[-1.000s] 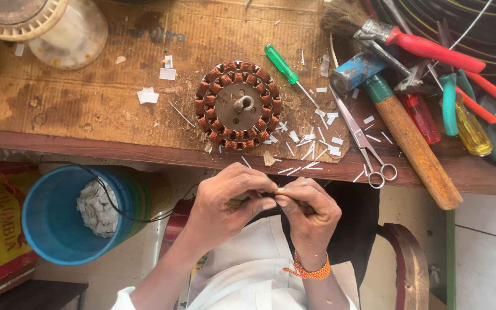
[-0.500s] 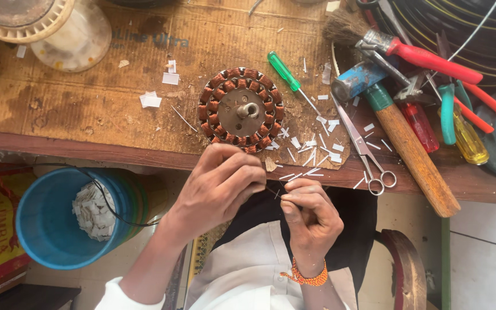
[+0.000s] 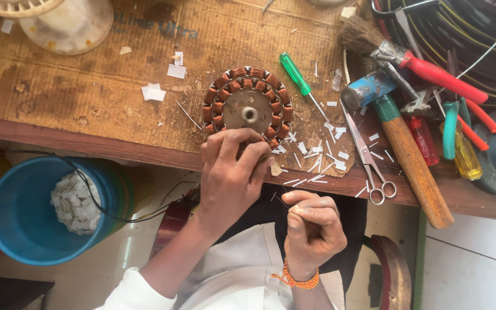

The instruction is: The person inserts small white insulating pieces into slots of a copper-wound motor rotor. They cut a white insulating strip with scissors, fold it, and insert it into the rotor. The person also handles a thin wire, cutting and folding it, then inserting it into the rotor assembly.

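A round stator with copper-wound coils (image 3: 247, 103) lies on the worn wooden bench (image 3: 87, 97). My left hand (image 3: 232, 172) rests at the stator's near rim, fingertips touching its front coils. My right hand (image 3: 312, 225) hovers below the bench edge above my lap, fingers pinched on a thin wire (image 3: 279, 199) that sticks up to the left. An orange thread band circles my right wrist.
A green-handled screwdriver (image 3: 295, 74), scissors (image 3: 368, 158), a wooden-handled hammer (image 3: 400, 143), a red-handled brush (image 3: 414, 60) and pliers lie right of the stator. White paper scraps (image 3: 317, 155) litter the bench edge. A blue bucket (image 3: 24, 212) with white scraps stands below left.
My left hand has moved up from my lap to the stator's near rim. My right hand stayed low and still pinches the thin wire.
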